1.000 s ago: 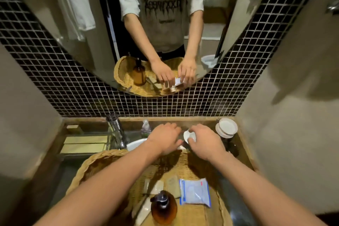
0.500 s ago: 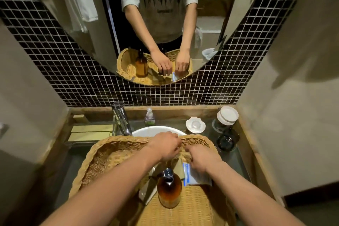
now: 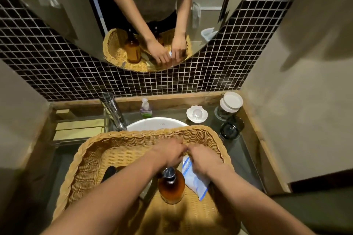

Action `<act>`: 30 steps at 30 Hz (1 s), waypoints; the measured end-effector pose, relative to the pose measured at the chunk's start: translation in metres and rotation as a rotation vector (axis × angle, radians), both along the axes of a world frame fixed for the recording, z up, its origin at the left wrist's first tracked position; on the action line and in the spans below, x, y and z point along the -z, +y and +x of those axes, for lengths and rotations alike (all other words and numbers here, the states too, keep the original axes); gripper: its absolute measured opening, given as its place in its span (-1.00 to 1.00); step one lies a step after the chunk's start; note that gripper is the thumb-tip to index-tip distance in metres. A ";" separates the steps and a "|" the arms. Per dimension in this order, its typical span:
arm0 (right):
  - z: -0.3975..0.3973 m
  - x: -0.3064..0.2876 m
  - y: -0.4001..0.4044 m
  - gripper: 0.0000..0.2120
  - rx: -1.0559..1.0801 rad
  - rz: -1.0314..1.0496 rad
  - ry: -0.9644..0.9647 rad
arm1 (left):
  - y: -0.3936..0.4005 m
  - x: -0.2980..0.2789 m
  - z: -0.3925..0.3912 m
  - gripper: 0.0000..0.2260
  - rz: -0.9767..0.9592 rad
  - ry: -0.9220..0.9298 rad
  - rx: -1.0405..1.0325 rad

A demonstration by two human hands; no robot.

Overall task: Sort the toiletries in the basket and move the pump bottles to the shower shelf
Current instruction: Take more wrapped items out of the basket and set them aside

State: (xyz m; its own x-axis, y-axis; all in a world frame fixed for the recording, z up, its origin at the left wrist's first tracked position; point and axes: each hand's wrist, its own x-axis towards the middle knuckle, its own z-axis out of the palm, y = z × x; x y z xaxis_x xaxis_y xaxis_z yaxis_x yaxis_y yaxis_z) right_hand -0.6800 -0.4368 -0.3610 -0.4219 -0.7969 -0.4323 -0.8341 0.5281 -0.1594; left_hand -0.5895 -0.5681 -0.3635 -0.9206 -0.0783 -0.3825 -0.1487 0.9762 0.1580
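Note:
A woven wicker basket [image 3: 145, 134] sits over the sink in front of me. An amber pump bottle [image 3: 172, 189] stands in it, just below my hands. A dark object [image 3: 108, 172] lies to the left, mostly hidden by my left forearm. My left hand [image 3: 168, 150] reaches down by the basket's far wall, and the mirror shows its fingers stretched onto small items there. My right hand [image 3: 202, 158] is beside it and grips the top edge of a blue-and-white packet [image 3: 195, 181] that lies right of the bottle.
Behind the basket are the white basin [image 3: 154, 123], a chrome tap [image 3: 114, 112], a small soap dispenser [image 3: 146, 108], a white dish [image 3: 196, 114], a lidded glass jar [image 3: 229, 105] and a dark glass bowl [image 3: 230, 129]. A mirror [image 3: 152, 25] and tiled wall rise behind.
Both hands drew back from the white dish behind the sink into the basket. The right hand came down onto the packet, and the view tilted down.

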 end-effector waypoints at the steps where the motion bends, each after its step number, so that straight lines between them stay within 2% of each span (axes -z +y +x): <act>1: 0.000 0.001 -0.001 -0.57 0.001 -0.009 0.006 | 0.000 0.002 0.000 -0.68 -0.004 0.001 0.000; 8: -0.001 0.008 -0.009 -0.64 0.005 -0.003 0.025 | 0.002 0.008 0.000 -0.69 -0.035 0.000 -0.009; 16: 0.003 0.009 -0.004 -0.47 -0.017 0.071 -0.011 | 0.007 0.005 0.002 -0.68 -0.017 -0.019 -0.034; 30: 0.016 0.010 -0.009 -0.62 -0.202 0.079 0.189 | 0.004 0.008 0.011 -0.69 -0.059 -0.014 -0.069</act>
